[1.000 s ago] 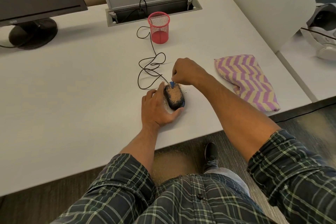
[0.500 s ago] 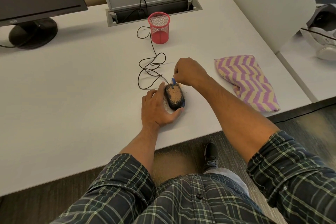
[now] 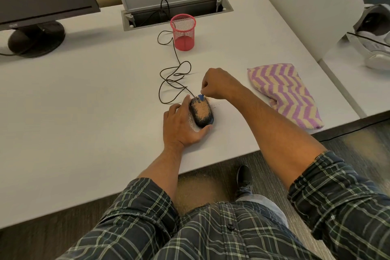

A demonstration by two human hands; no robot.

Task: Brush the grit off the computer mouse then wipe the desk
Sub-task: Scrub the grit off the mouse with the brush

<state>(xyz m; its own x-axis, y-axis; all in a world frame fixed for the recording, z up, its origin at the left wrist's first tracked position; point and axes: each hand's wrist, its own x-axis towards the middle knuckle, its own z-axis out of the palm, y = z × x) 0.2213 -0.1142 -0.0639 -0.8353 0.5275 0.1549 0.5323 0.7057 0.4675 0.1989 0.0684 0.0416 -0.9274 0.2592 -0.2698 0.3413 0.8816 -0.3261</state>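
A dark computer mouse [image 3: 202,113] coated in tan grit lies near the front of the white desk [image 3: 84,99]. My left hand [image 3: 181,126] cups its left side and rear, thumb curled under the back end. My right hand [image 3: 217,84] is closed on a small blue brush [image 3: 201,97], whose tip touches the mouse's front by the buttons. Loose grit lies scattered on the desk around the mouse. The mouse's black cable [image 3: 171,82] loops away toward the back.
A purple and cream zigzag cloth [image 3: 285,93] lies on the desk to the right. A red mesh pen cup [image 3: 183,32] stands behind the cable loops, before an open cable hatch [image 3: 175,6]. A monitor [image 3: 35,0] stands at the back left. A white divider [image 3: 306,12] rises on the right.
My right hand has made small shifts with the brush at the mouse's front end. The left hand and mouse have stayed put.
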